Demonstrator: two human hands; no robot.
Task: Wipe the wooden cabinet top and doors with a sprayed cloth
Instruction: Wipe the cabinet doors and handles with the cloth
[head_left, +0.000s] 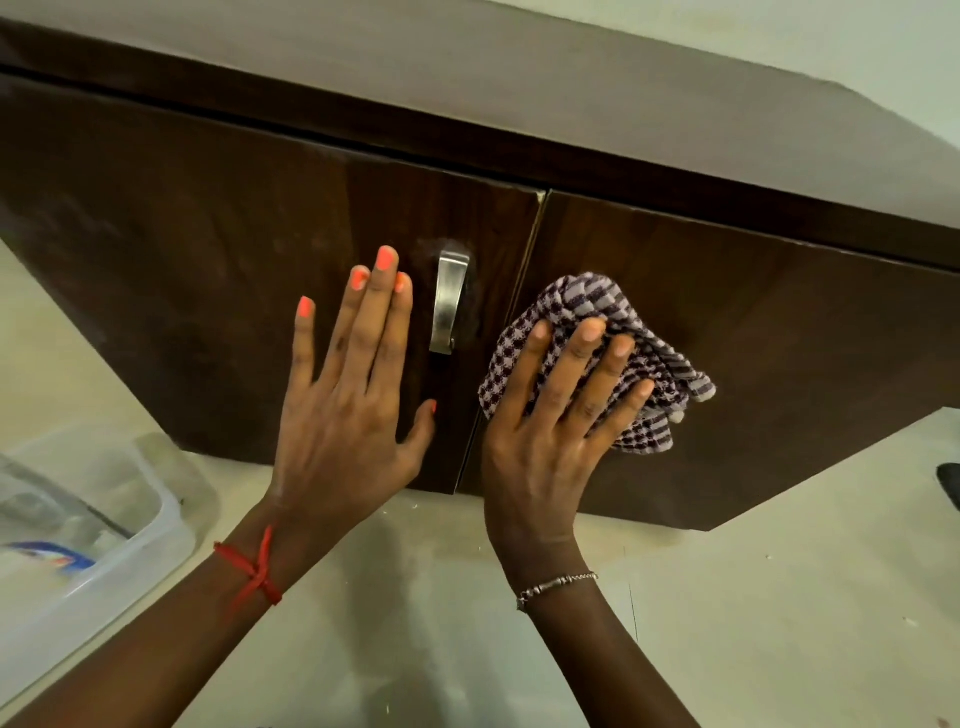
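**Cabinet front: cloth on right door, left hand braced on left door**

My left hand (343, 415) lies flat on the left door (182, 260) of the dark wooden cabinet. The fingers are straight and close together, pointing up, and they grip nothing. The thumb is spread out toward the seam between the two doors. The nails are painted orange. A red thread (254, 571) is tied round this wrist.

A brushed metal handle (449, 304) stands upright on the left door, just beside my left fingertips and near the door's right edge. The wood around the handle shows a faint pale smear.

My right hand (540, 431) presses a checked purple-and-white cloth (587, 306) against the right door (779, 338). The fingers are spread and nearly straight over the bunched fabric, pushing rather than clutching. I cannot see the thumb clearly. A thin metal bracelet (556, 584) sits on this wrist.

The cloth is crumpled, not folded. It rests on the right door close to the seam, just right of the handle, with its folds showing above and to the right of my fingers.

The cabinet top (467, 67) runs across the upper part of the view as a paler matte surface above a dark edge band. Both doors are closed.

The floor (467, 649) below is pale and carries a few small specks. A clear plastic container (156, 519) stands on it at lower left, well apart from the cabinet doors, and its contents are blurred.
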